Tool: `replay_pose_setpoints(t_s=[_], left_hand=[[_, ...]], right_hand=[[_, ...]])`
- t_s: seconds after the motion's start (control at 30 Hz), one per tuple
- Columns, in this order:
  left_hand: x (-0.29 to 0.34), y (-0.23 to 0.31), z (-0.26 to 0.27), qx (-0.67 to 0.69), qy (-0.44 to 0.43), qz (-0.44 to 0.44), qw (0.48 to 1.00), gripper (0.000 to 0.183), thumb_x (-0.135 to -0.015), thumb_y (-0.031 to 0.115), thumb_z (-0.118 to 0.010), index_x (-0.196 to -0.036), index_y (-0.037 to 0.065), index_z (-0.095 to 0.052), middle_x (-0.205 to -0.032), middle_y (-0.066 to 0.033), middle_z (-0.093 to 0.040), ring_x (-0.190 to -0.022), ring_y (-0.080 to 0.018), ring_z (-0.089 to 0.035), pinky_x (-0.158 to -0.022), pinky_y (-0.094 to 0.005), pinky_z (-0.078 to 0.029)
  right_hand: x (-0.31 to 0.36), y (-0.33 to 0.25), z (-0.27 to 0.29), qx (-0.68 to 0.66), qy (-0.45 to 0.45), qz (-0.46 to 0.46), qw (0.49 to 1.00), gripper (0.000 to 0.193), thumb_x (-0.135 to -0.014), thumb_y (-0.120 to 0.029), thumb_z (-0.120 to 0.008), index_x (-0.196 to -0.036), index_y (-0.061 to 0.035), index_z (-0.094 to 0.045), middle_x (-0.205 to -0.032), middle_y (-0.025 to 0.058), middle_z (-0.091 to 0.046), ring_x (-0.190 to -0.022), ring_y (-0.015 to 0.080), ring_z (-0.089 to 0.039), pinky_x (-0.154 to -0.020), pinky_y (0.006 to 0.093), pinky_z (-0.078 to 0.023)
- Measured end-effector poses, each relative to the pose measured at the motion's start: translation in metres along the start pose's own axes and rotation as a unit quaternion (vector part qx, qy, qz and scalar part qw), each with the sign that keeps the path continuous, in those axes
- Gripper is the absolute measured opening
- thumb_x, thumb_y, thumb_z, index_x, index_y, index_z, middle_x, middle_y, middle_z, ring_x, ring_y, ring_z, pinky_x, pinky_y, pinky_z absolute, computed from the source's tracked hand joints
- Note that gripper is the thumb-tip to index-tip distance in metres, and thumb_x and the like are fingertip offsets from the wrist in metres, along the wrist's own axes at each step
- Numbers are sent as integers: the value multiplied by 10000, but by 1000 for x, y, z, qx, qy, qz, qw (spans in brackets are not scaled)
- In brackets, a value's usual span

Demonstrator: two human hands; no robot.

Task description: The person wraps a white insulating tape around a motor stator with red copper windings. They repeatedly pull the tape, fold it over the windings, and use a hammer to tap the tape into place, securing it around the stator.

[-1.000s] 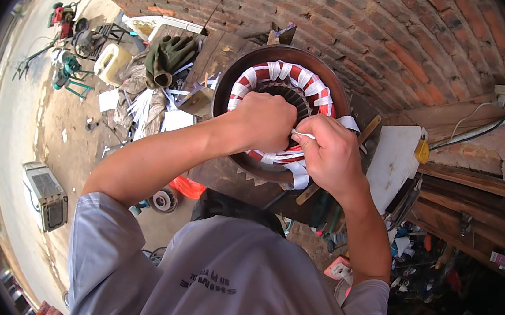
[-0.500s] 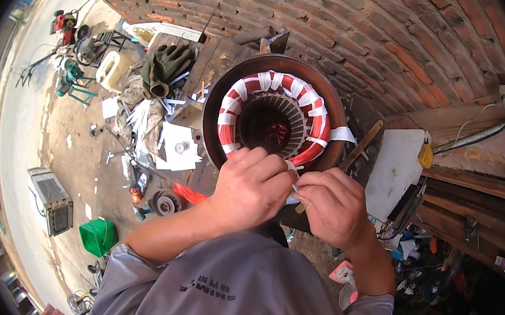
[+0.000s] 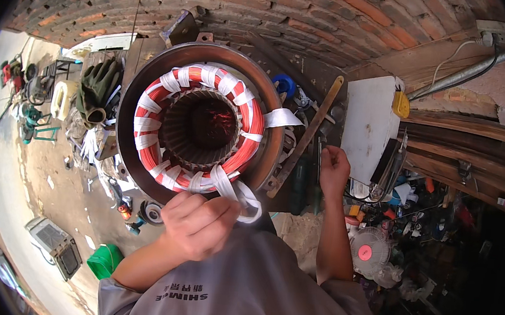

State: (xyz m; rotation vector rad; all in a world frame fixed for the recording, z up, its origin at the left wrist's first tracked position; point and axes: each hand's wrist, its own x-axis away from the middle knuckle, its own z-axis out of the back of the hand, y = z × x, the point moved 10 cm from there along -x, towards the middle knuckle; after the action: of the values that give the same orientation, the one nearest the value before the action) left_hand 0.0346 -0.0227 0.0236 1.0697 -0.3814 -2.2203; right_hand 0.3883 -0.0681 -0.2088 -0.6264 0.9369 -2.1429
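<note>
A motor stator housing point(image 3: 127, 107), round and brown, stands in front of me with its bore facing up. Inside it, the ring of red winding wire point(image 3: 250, 148) is wrapped at intervals with white cloth tape. My left hand point(image 3: 199, 226) is closed at the near edge of the ring and grips a white tape point(image 3: 253, 210), which loops out on its right. Off to the right, my right hand point(image 3: 334, 171) has its fingers curled together at a slim metal tool point(image 3: 319, 158); the hand partly hides it. Another white tape end point(image 3: 284, 118) sticks out from the ring's right side.
A flat wooden stick point(image 3: 310, 133) leans beside the housing's right side. Beyond it are a blue tape roll point(image 3: 283, 86) and a white board point(image 3: 368, 123) with a yellow tape measure point(image 3: 401, 104). Dark green gloves point(image 3: 96, 89) lie at the left. A brick wall point(image 3: 237, 8) rises behind.
My right hand has left the tape beside my left hand and moved right to the slim tool. The left hand keeps its hold near the ring. The view has shifted right.
</note>
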Motion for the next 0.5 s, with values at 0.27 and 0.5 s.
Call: replay_pose_setpoints(t_s=[0.27,0.5], left_hand=[[5,-3,0,-10,8,23,1000,322,-626,52,-796,-941,53,-731,-892,-27,-682,-625,-168,-549,-533,-305,-370],[3,-2,-4,-33,-10,25,999,295,-666,35,-820,-946,55,-728,-893,-42,-694,-658,-190,-589,-569,-311,-426]], right_hand=[[-1,-46,-27,12,24,24,999,266,-957,-272,-699,-1054,-25,-715,-863,173,-748,-787,303,-743,-730,404,-563],[105,-36,-97,249,-300,-31,920,439,-960,-405,-649,-840,8,-740,-851,256,-725,-841,447,-720,-785,526,-578]])
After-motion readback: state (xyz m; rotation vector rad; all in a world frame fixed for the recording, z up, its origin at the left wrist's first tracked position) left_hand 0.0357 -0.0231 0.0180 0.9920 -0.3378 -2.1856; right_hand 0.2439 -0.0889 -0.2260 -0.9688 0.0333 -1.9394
